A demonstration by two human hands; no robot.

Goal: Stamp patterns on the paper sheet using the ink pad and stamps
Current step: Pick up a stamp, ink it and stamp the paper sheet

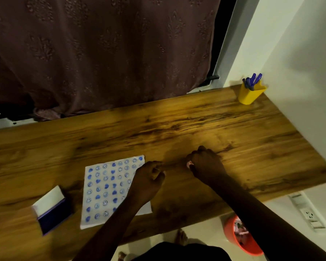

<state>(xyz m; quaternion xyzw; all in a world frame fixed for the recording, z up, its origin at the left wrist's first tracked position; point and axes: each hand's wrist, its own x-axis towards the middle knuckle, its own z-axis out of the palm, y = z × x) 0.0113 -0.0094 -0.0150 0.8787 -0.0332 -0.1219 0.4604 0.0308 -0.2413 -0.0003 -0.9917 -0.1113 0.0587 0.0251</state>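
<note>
A white paper sheet lies on the wooden desk, covered with several rows of blue smiley and heart prints. To its left an ink pad stands with its lid up, dark blue pad showing. My left hand rests over the sheet's right edge with fingers curled; whether it holds anything I cannot tell. My right hand is fisted on the bare desk to the right of the sheet, with a small pink stamp showing at its left side.
A yellow cup with blue pens stands at the desk's far right corner against the white wall. A dark curtain hangs behind the desk. Below the desk's near edge sit an orange bin and a wall socket strip.
</note>
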